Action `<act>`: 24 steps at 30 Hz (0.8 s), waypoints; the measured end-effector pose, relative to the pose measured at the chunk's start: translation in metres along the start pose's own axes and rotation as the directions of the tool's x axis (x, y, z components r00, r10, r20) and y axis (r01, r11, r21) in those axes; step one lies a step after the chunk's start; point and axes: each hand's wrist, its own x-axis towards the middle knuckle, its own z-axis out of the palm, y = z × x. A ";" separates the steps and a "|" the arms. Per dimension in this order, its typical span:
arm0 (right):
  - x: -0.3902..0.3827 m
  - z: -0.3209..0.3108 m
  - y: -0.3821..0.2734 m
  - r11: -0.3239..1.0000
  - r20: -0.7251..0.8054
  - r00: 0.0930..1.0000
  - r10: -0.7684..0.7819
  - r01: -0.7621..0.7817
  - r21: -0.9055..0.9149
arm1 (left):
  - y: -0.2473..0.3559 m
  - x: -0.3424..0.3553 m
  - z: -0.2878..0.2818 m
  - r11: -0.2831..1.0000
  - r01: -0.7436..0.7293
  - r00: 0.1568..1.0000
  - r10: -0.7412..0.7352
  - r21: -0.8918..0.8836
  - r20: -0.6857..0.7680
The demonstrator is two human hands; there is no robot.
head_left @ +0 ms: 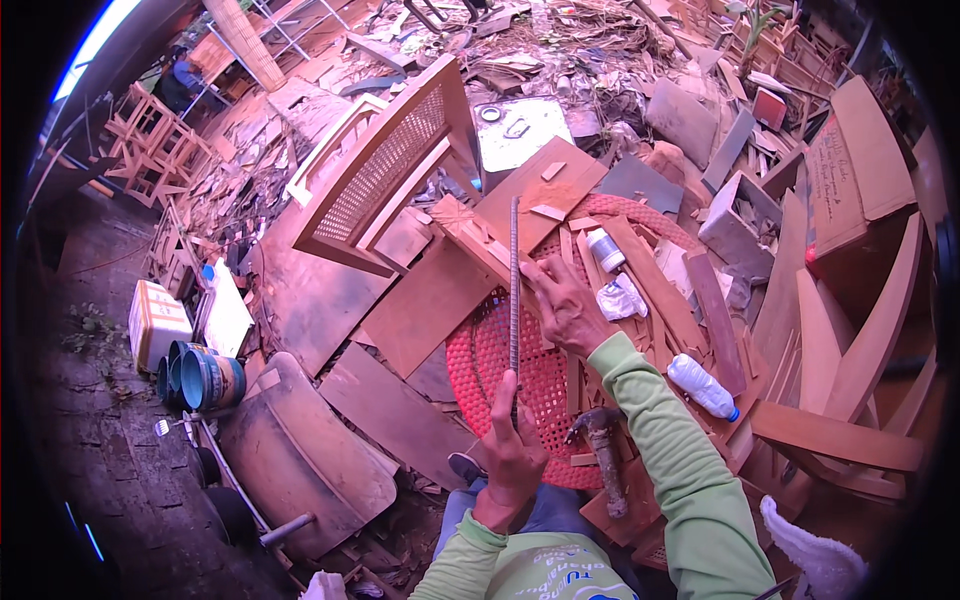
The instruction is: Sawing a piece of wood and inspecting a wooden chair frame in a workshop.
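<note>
My left hand (515,450) is closed on the near end of a long, thin, ridged metal strip (515,280), which points up and away from me. My right hand (565,305) has its fingers on a narrow wooden piece (465,240) just right of the strip, which runs diagonally to the upper left with small slats on it. Under them lies a red woven round seat (480,370). A hammer-like tool (607,465) rests beside my right forearm. A white cylindrical container (605,250) and a crumpled white bag (620,298) lie among wooden strips to the right.
A cane-backed chair frame (360,190) stands behind, blue buckets (210,380) and a foam box (160,325) at left. A plastic bottle (700,385), curved wooden parts (880,330) and a cardboard box (855,170) are at right. Wood scraps cover the ground. A person (188,75) is in the far background.
</note>
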 end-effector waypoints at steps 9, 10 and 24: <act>0.001 -0.005 -0.003 1.000 -0.003 1.000 0.002 -0.002 -0.028 | -0.004 0.041 -0.002 0.998 -0.064 0.994 0.062 -0.020 -0.085; 0.000 -0.005 -0.005 1.000 0.000 1.000 0.017 -0.017 -0.018 | -0.010 0.037 0.001 0.998 0.011 0.999 -0.014 -0.063 -0.040; 0.001 -0.005 -0.007 0.999 0.020 1.000 0.019 -0.018 -0.026 | -0.033 0.032 0.020 0.992 -0.065 0.997 0.061 -0.104 -0.042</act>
